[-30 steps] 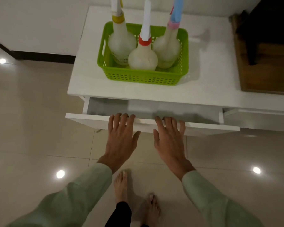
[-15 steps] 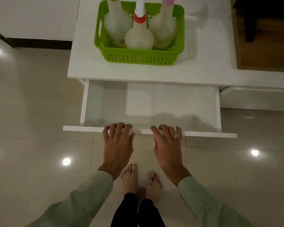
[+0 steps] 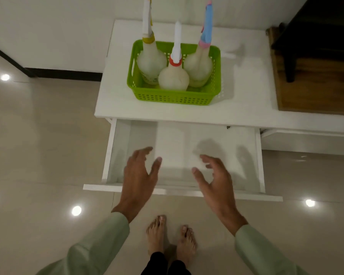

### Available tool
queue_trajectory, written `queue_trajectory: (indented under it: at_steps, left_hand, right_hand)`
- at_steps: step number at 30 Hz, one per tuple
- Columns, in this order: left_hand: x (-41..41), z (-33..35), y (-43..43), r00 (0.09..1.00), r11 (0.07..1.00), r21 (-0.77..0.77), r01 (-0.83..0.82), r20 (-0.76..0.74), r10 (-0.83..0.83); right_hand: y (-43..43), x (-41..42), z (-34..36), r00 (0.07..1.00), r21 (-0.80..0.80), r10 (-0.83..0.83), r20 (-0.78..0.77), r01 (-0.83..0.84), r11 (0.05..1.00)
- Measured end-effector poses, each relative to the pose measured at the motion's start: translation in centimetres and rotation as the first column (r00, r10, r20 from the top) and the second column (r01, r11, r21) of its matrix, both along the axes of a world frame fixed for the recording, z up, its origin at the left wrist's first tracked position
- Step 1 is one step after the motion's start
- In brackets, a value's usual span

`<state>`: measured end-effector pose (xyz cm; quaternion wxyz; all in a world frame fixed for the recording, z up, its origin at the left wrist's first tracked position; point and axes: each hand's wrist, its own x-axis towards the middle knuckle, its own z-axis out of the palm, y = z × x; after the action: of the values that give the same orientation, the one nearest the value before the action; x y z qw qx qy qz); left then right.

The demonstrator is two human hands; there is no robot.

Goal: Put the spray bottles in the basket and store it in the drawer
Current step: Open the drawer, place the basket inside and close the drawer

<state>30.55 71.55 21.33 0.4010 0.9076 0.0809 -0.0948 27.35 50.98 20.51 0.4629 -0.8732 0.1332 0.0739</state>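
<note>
A green basket [image 3: 173, 98] stands on the white cabinet top [image 3: 246, 104]. Three whitish spray bottles stand upright in it: one with a yellow collar [image 3: 151, 62], one with a red collar [image 3: 173, 78], one with a pink and blue head [image 3: 199, 66]. Below, the white drawer [image 3: 187, 139] is pulled wide open, and nothing lies in it. My left hand [image 3: 139, 175] and my right hand [image 3: 214, 177] hover over the drawer's front edge, fingers spread, palms facing each other, holding nothing.
A dark wooden piece of furniture [image 3: 314, 76] sits on the cabinet's right end. My bare feet [image 3: 171, 237] stand on the glossy tiled floor just before the drawer front. A white wall with a black skirting [image 3: 64, 73] lies to the left.
The drawer slid further out, from a crack to fully open. Both hands then let go of its front edge and lifted up over the drawer with fingers spread.
</note>
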Motion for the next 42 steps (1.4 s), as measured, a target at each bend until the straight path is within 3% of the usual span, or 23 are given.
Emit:
queue_trajectory:
  at_steps: [3,8,15,20,30,35,42]
  left_hand:
    - [5.8,3.1,0.4,0.953,0.979,-0.109,-0.175,0.231,0.196]
    - [14.8,5.1,0.6,0.909,0.968,-0.122,-0.217,0.337,0.246]
    - [23.2,3.4,0.9,0.973,0.972,-0.052,-0.227,0.028,0.229]
    - [25.3,2.9,1.1,0.984,0.984,0.015,-0.176,-0.026,0.176]
    - [23.2,3.2,1.7,0.974,0.973,-0.04,-0.226,-0.012,0.226]
    - [17.6,4.1,1.6,0.965,0.96,-0.115,-0.254,0.031,0.259]
    - [7.7,3.4,2.2,0.977,0.951,-0.223,-0.213,-0.063,0.204]
  right_hand:
    - [-0.8,5.7,3.3,0.963,0.132,-0.214,0.164,0.194,0.972]
    - [-1.5,15.2,6.2,0.935,0.174,-0.298,0.194,0.266,0.948]
    - [-1.5,24.2,3.9,0.934,0.184,-0.349,-0.075,0.357,0.916]
    - [-1.4,26.6,1.8,0.937,0.21,-0.344,-0.055,0.348,0.914]
    - [-2.0,24.3,2.5,0.932,0.145,-0.357,0.06,0.346,0.927]
    - [-2.8,18.9,3.3,0.936,0.164,-0.343,0.075,0.328,0.931]
    - [-4.7,9.7,3.4,0.961,0.222,-0.272,0.051,0.254,0.941]
